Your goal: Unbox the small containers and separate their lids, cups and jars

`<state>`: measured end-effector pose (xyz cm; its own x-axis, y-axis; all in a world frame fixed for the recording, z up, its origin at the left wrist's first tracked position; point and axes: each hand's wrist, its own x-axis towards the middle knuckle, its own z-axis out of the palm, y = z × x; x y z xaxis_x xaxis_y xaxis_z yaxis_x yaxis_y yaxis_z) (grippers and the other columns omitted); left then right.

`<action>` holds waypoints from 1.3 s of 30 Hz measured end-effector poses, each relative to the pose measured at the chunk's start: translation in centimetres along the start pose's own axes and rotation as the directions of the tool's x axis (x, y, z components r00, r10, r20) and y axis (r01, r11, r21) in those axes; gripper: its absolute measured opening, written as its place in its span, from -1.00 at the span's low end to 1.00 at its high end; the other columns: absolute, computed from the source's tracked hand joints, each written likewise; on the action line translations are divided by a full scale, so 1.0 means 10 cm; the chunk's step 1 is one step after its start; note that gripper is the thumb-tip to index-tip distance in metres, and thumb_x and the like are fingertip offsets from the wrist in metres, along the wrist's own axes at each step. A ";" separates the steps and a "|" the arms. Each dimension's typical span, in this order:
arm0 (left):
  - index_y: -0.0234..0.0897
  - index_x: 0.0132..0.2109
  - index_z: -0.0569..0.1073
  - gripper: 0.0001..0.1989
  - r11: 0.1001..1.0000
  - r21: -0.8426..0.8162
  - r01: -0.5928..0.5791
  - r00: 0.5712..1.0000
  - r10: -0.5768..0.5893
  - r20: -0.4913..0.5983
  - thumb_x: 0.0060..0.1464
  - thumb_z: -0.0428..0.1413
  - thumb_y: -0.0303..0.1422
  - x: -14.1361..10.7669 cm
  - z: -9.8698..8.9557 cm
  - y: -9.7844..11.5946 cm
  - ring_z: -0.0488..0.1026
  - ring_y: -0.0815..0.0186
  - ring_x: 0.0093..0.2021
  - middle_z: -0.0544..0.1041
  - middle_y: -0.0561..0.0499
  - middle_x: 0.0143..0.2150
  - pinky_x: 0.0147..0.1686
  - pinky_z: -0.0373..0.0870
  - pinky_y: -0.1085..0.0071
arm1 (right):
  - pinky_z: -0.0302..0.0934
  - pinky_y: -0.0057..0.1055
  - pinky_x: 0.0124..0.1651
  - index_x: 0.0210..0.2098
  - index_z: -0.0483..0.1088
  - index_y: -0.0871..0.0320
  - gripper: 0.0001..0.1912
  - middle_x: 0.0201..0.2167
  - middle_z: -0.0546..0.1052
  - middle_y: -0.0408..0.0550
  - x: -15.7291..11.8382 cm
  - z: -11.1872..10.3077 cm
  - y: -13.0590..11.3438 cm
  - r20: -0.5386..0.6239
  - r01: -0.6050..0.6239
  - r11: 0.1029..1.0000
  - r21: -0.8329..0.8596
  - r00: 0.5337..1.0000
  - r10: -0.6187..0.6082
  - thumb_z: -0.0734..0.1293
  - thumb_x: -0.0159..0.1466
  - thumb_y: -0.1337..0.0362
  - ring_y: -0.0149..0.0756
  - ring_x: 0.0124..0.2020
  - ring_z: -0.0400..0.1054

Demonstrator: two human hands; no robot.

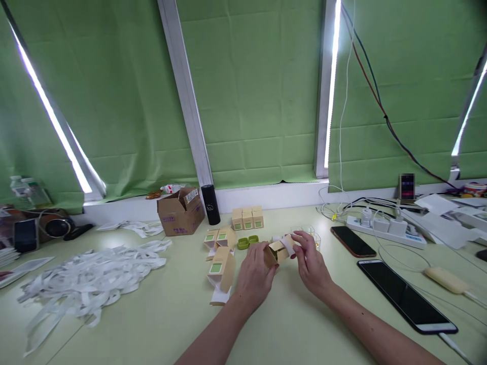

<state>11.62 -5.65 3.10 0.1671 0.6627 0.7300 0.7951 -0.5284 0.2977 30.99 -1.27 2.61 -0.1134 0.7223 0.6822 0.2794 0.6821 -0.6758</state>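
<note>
My left hand (254, 271) is wrapped round a small tan cardboard box (270, 257) with its open end toward the right. The thumb and fingers of my right hand (311, 261) pinch a curled white flap at that open end. What lies inside the box is mostly hidden. Just behind my left hand stand small olive-green square cups (248, 242). To the left, a tan box with a green label (221, 271) has its white flap folded out, and similar open boxes (219, 237) stand behind it. A clear plastic container (315, 235) is partly hidden behind my right hand.
Three closed tan boxes (247, 219) stand at the back, near a black cylinder (210, 204) and a brown carton (180, 213). White straps (102, 274) are heaped at left. On the right lie a phone (353, 241), a large phone (407, 296) and a power strip (386, 230) with cables.
</note>
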 end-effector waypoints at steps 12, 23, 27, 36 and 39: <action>-0.12 0.17 0.35 -0.53 0.999 -0.046 -0.014 0.995 0.018 0.098 0.15 0.10 -0.58 0.04 -0.10 0.12 0.40 0.06 0.13 0.44 -0.16 0.12 0.05 0.50 0.07 | 0.30 0.17 0.25 0.18 0.27 0.01 -0.66 0.15 0.42 0.14 0.15 -0.13 0.08 -0.093 0.329 0.923 -0.199 0.932 -0.351 0.15 0.45 0.34 0.00 0.24 0.31; -0.13 0.42 0.15 -0.27 0.998 -0.060 -0.002 0.994 0.009 0.111 0.15 0.07 -0.59 0.00 -0.03 0.07 0.35 0.01 0.19 0.41 -0.19 0.18 0.14 0.45 -0.06 | 0.38 0.10 0.10 0.15 0.33 0.01 -0.52 -0.10 0.63 0.01 0.12 -0.11 0.16 0.088 0.428 0.882 -0.197 0.904 -0.419 0.09 0.34 0.52 -0.08 -0.08 0.54; -0.14 0.43 0.15 -0.29 0.997 -0.067 0.031 0.993 -0.023 0.118 0.18 0.07 -0.57 -0.01 -0.01 0.03 0.32 0.02 0.22 0.39 -0.19 0.20 0.18 0.41 -0.04 | 0.34 0.14 0.16 0.10 0.35 0.00 -0.57 -0.08 0.64 -0.01 0.10 -0.09 0.14 0.128 0.480 0.852 -0.212 0.877 -0.462 0.15 0.35 0.52 -0.10 -0.07 0.55; -0.09 0.43 0.17 -0.28 0.991 -0.111 0.074 0.996 -0.069 0.049 0.17 0.10 -0.55 -0.02 0.03 -0.03 0.34 0.03 0.22 0.40 -0.17 0.18 0.20 0.38 -0.03 | 0.32 0.11 0.19 0.09 0.34 -0.02 -0.61 -0.34 0.58 -0.11 0.07 -0.08 0.00 0.076 0.456 0.874 -0.168 0.890 -0.449 0.26 0.32 0.45 -0.11 -0.22 0.51; -0.10 0.43 0.17 -0.28 0.994 -0.091 0.062 0.997 -0.058 0.043 0.17 0.10 -0.57 -0.02 0.02 -0.03 0.33 0.04 0.21 0.40 -0.16 0.18 0.19 0.39 -0.03 | 0.26 0.11 0.20 0.05 0.36 -0.02 -0.66 -0.40 0.54 -0.15 0.06 -0.05 0.02 0.146 0.440 0.878 -0.186 0.897 -0.418 0.28 0.32 0.42 -0.14 -0.27 0.47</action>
<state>11.45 -5.49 2.78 0.1455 0.7144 0.6845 0.7473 -0.5327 0.3971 31.44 -0.79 3.06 -0.3574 0.3789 0.8536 0.3729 0.8959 -0.2415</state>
